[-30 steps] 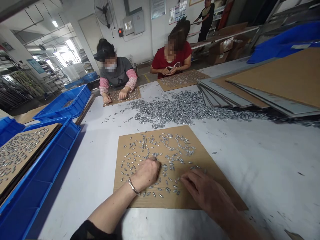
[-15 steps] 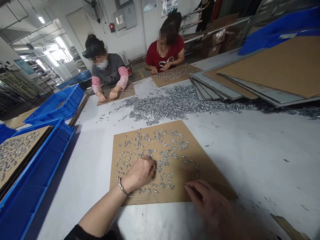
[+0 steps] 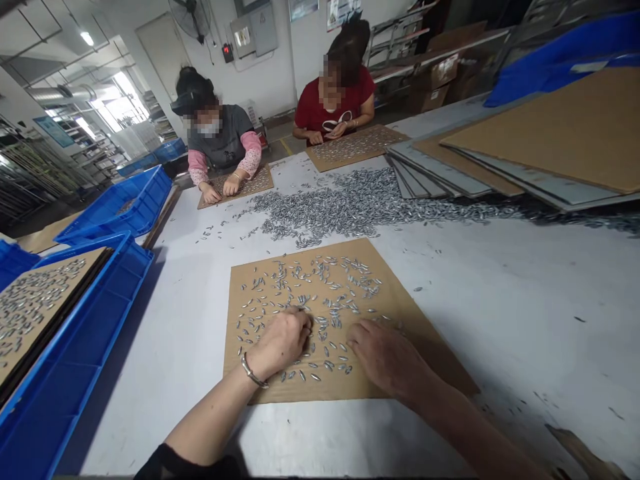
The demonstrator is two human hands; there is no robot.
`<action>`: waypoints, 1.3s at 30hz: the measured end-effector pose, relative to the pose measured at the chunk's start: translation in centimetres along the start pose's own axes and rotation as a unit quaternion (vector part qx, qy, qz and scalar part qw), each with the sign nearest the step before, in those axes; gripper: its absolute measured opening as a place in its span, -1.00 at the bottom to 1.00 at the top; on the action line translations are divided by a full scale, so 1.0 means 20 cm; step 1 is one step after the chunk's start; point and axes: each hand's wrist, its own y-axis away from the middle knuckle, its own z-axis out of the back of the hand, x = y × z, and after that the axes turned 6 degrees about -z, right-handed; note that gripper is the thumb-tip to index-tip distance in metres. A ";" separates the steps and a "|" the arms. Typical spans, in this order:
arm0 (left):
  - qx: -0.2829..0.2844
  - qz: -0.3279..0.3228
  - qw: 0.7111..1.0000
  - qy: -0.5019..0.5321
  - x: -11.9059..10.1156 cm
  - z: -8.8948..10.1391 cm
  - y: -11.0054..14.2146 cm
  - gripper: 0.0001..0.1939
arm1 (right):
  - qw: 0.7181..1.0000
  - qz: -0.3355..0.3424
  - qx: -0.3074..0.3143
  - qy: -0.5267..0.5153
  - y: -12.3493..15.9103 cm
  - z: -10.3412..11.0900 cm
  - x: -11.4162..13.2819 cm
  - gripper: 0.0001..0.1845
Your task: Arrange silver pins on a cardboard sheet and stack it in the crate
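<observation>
Head view: left hand [image 3: 284,339] and right hand [image 3: 384,351] curl narrowly over metallic pieces [image 3: 335,319] on a cardboard sheet [image 3: 391,287], any grip hidden from me; they look light, stiff, slippery, best pinched mid-length.

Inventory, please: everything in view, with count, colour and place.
Table: one, white, under the work
Cardboard sheet: one, brown, nearest the wearer
Small pieces: too many to count, silvery, scattered on that sheet
Pile of pieces: one, silvery, beyond the sheet
Stacked boards: several, brown and grey, table's far right
Crates: at least three, blue, left
Co-workers: two, grey top and red top, across the table
Co-workers' boards: two, brown, piece-covered, before them
Fan: one, grey, background
Bracelet: one, silvery, left wrist
Left hand: one, bare, fingers curled over the pieces
Right hand: one, bare, over the sheet's right part
</observation>
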 end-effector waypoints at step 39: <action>-0.117 0.046 0.988 0.095 0.02 -0.08 0.40 -0.80 | 1.000 -0.003 0.014 0.023 0.07 -0.01 0.26 -0.76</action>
